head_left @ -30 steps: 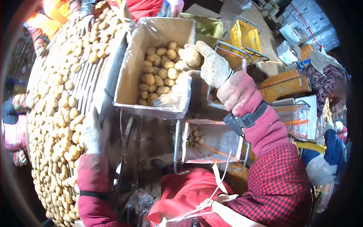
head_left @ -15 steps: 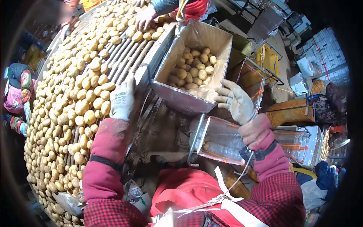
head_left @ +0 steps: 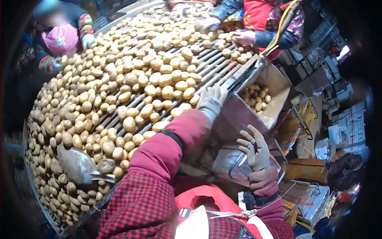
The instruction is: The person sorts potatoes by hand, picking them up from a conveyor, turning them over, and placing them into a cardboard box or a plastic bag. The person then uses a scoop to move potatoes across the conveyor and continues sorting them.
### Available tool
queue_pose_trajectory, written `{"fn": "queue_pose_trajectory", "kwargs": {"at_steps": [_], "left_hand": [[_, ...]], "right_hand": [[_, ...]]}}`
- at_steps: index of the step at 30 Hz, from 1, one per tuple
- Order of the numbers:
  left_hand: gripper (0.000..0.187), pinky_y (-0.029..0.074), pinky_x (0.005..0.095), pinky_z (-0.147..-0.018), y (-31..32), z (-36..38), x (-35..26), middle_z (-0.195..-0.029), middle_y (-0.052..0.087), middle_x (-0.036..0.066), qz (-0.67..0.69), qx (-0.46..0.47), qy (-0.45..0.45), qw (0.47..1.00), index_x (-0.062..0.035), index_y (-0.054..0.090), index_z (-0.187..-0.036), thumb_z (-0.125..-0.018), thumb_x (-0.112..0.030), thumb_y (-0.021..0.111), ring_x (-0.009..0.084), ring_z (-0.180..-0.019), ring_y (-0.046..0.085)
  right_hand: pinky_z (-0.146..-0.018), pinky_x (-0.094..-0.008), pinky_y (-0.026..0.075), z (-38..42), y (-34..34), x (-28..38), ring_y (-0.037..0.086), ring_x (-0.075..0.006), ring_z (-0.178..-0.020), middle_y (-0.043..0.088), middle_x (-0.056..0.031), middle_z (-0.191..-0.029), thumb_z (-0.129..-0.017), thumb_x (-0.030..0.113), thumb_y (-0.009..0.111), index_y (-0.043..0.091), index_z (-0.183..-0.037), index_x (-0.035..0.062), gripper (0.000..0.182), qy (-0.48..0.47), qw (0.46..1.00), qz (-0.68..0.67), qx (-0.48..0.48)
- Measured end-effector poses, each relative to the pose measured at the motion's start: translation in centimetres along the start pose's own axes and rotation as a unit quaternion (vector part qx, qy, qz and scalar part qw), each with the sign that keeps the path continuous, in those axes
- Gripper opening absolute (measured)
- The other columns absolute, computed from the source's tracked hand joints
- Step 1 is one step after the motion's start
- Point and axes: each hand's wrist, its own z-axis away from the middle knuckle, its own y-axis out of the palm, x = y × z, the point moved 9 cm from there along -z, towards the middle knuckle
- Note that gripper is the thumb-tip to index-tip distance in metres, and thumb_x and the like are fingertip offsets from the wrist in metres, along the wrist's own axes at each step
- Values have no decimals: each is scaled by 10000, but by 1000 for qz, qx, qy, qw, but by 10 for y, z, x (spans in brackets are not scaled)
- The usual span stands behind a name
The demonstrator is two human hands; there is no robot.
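Observation:
My left hand [head_left: 214, 101], in a dirty grey glove, lies at the edge of the slatted table [head_left: 211, 65] with its fingers stretched out. Nothing shows in its grasp. Potatoes [head_left: 169, 79] cover much of the slats beside it. My right hand [head_left: 255, 150], also gloved, is raised palm up with its fingers apart, holding nothing. It hovers just below a plastic-lined box [head_left: 274, 85], which stands against the table's edge with several potatoes [head_left: 256, 97] inside.
A metal scoop [head_left: 76, 164] lies among the potatoes at lower left. Across the table are a person in a pink apron [head_left: 61, 40] and co-workers whose gloved hands [head_left: 207, 24] touch potatoes. Wire frames with clear bags [head_left: 230, 163] and orange bags [head_left: 304, 169] stand at right.
My view has swung left, so the table fills more of it and the box sits further right. Both hands remain outstretched; the left still rests by the table's edge.

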Motion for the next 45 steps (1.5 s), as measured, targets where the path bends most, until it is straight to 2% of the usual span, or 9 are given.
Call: {"fn": "queue_pose_trajectory", "kwargs": {"at_steps": [15, 19, 24, 25, 28, 35, 37, 42, 45], "left_hand": [[623, 326, 613, -1105, 32, 8, -11, -1562, 338, 226, 30, 62, 63, 996, -182, 384, -1542, -960, -315, 565, 399, -1372, 427], [606, 382, 578, -1077, 10, 41, -4, -1496, 438, 198, 98, 111, 109, 983, -162, 431, -1500, -941, -362, 557, 389, -1302, 503], [603, 453, 535, -1041, -12, 109, 24, -1412, 564, 163, 167, 161, 158, 960, -137, 489, -1447, -918, -420, 548, 377, -1215, 598], [546, 473, 535, -1022, 42, 130, 28, -1369, 601, 140, 193, 44, 157, 968, -196, 519, -1410, -910, -407, 575, 364, -1209, 606], [402, 458, 549, -1018, 14, 116, 29, -1321, 616, 151, 240, 264, 115, 927, -171, 672, -1207, -883, -400, 609, 416, -1214, 575], [465, 406, 582, -1036, -16, 111, 27, -1354, 587, 168, 161, 97, 225, 956, -153, 659, -1241, -841, -390, 639, 449, -1245, 528], [485, 391, 592, -1041, -24, 108, 28, -1364, 578, 173, 149, 44, 247, 957, -148, 655, -1250, -829, -387, 648, 458, -1253, 514], [694, 311, 637, -1062, -35, 101, 24, -1471, 457, 247, 151, -31, 252, 955, -111, 604, -1359, -721, -354, 730, 503, -1310, 423], [655, 323, 648, -1056, -44, 98, 23, -1469, 462, 251, 169, -16, 254, 952, -103, 617, -1330, -728, -332, 735, 519, -1307, 422]], "right_hand": [[-825, -306, 563, -63, 155, 20, 669, -180, -1013, 648, -107, -1246, -1040, 326, 584, 536, -1423, 67, 465, -80, 977, 196, 33], [-945, -295, 514, -110, 254, 13, 632, -147, -1114, 674, -84, -1249, -1000, 312, 654, 635, -1332, 74, 409, -136, 826, 499, 224], [-989, -447, 503, -154, 324, -34, 651, -362, -1149, 674, -219, -1223, -822, 350, 683, 615, -1366, 192, 571, -129, 576, 717, 371], [-941, -475, 510, -162, 326, -54, 657, -373, -1104, 693, -207, -1154, -784, 325, 667, 636, -1324, 199, 555, -193, 556, 713, 381], [-837, -512, 511, -192, 337, -88, 692, -381, -965, 711, -185, -980, -766, 292, 686, 670, -1190, 173, 441, -208, 575, 691, 385], [-866, -453, 523, -201, 311, -49, 696, -345, -975, 715, -179, -1029, -861, 329, 702, 691, -1187, 152, 371, -113, 711, 607, 336], [-844, -418, 526, -207, 283, -29, 694, -266, -917, 728, -120, -1000, -903, 369, 697, 710, -1143, 55, 395, -81, 902, 292, 306], [-809, -327, 551, -160, 125, 27, 664, -179, -986, 682, -93, -1162, -990, 364, 622, 629, -1314, 35, 462, -15, 988, -15, 156], [-689, -311, 574, -106, 33, 57, 702, -210, -907, 666, -132, -1203, -1010, 316, 588, 573, -1390, 81, 448, -253, 967, 26, 30]]}}
